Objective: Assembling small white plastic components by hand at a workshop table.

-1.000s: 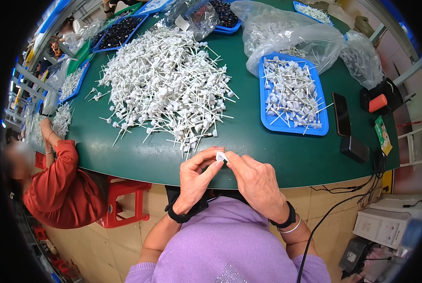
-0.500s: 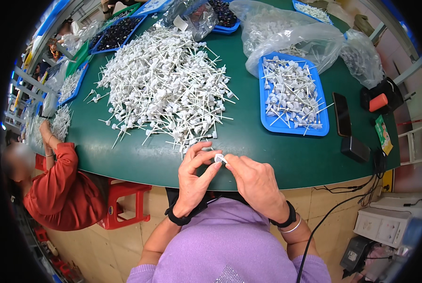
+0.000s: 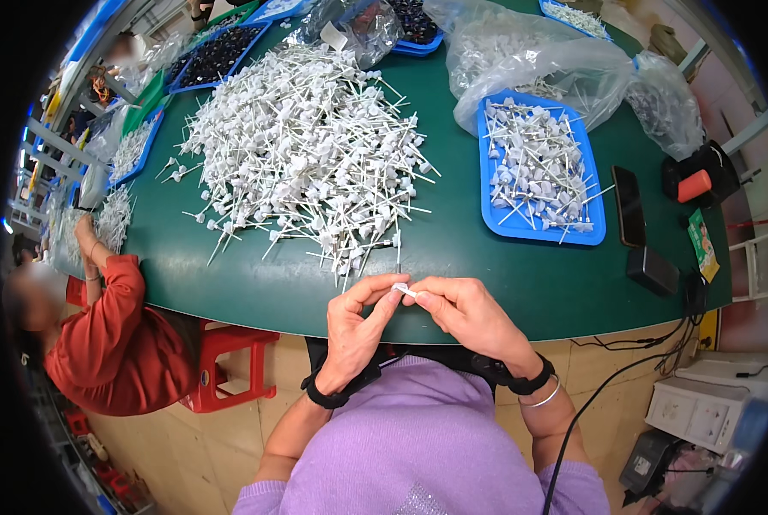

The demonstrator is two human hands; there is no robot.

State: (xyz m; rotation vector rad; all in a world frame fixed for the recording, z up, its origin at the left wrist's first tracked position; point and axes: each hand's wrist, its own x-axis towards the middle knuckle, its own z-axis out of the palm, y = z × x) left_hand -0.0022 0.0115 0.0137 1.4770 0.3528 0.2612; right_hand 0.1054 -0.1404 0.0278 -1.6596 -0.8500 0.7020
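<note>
A small white plastic piece with a thin stem (image 3: pixel 405 290) is held between my two hands over the front edge of the green table. My left hand (image 3: pixel 356 324) is closed in a pinch on its wider end, thumb and index finger together. My right hand (image 3: pixel 470 314) pinches the stem end, its other fingers curled. Just beyond my fingertips spreads a large heap of similar white stemmed pieces (image 3: pixel 302 163). A blue tray (image 3: pixel 534 230) to the right holds more of them. My fingers cover part of the held piece.
Right of the tray lie a phone (image 3: pixel 628 206) and a black box (image 3: pixel 653 271). Clear plastic bags (image 3: pixel 521 60) stand behind. Far left, trays of dark pieces (image 3: pixel 221 58) line the table. A co-worker in a red top (image 3: pixel 122 343) sits at left; a black cable (image 3: pixel 603 382) hangs at right.
My right hand has shifted slightly and its fingers have turned on the stem. The held piece has tilted, and my left index finger has closed down over it.
</note>
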